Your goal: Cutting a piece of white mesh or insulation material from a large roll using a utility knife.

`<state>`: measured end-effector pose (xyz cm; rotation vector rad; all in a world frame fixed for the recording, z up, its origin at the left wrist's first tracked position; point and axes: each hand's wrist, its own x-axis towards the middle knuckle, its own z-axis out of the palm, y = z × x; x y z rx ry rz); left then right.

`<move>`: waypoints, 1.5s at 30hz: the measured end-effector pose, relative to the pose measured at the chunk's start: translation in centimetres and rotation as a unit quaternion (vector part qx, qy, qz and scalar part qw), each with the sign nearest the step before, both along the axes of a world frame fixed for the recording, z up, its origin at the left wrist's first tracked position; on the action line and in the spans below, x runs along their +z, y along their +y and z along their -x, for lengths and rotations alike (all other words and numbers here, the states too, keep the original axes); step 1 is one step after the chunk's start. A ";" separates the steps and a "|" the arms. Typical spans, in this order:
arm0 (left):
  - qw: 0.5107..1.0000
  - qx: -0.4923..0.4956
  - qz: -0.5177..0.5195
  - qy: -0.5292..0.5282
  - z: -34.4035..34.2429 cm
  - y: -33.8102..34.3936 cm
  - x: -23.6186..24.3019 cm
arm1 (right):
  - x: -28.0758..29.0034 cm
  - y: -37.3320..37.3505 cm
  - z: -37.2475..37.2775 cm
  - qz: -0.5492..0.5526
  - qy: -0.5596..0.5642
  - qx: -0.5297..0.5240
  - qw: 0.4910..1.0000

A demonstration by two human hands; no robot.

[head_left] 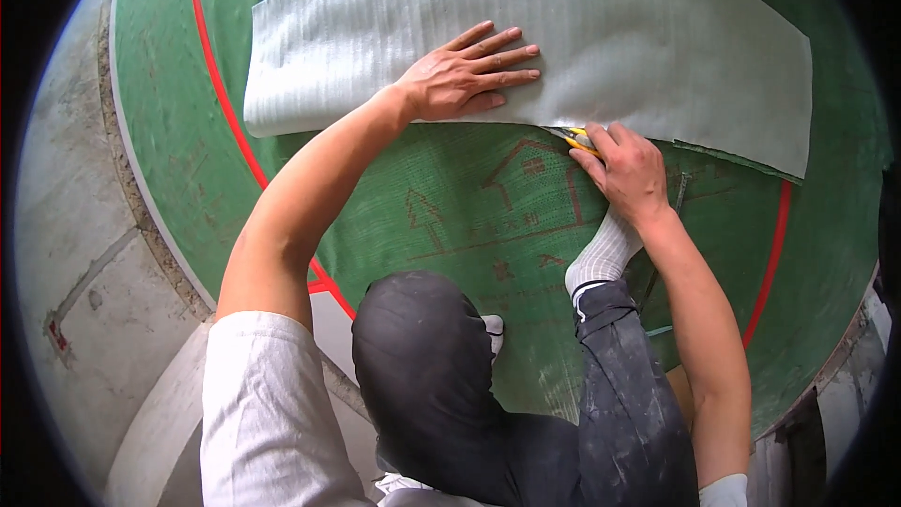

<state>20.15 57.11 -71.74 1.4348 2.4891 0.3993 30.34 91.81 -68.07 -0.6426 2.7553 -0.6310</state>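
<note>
A silvery-white sheet [619, 28] lies folded across the green floor covering [375, 192]. My left hand [460, 73] presses flat on it near its front fold, fingers spread. My right hand [631, 169] is closed around a yellow utility knife [579, 140] at that same edge. The knife's tip reaches the fold, though the blade itself is hard to make out. To the right of the knife, the sheet's front edge is parted and a thin green-dark layer shows beneath.
Red tape [211, 56] runs along the covering at left, with another red strip [771, 258] at right. My socked foot [601, 258] rests close behind my right hand. A thin metal rod [682, 190] lies beside that wrist. Bare concrete [80, 225] borders the left side.
</note>
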 end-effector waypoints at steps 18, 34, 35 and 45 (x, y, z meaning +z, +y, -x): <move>0.999 0.001 -0.004 0.038 -0.3 -0.3 -0.5 | -0.4 -1.0 0.3 -0.002 0.053 0.059 0.997; 0.998 0.016 -0.019 0.052 0.0 0.3 0.6 | 2.8 -1.7 -4.1 -0.072 0.041 -0.030 0.996; 0.998 0.018 -0.004 0.064 0.1 0.3 0.5 | 3.1 -1.9 -4.4 -0.070 0.045 -0.035 0.996; 1.000 -0.001 -0.013 0.017 0.2 0.7 0.5 | 2.4 1.3 -2.5 -0.047 0.035 0.038 0.998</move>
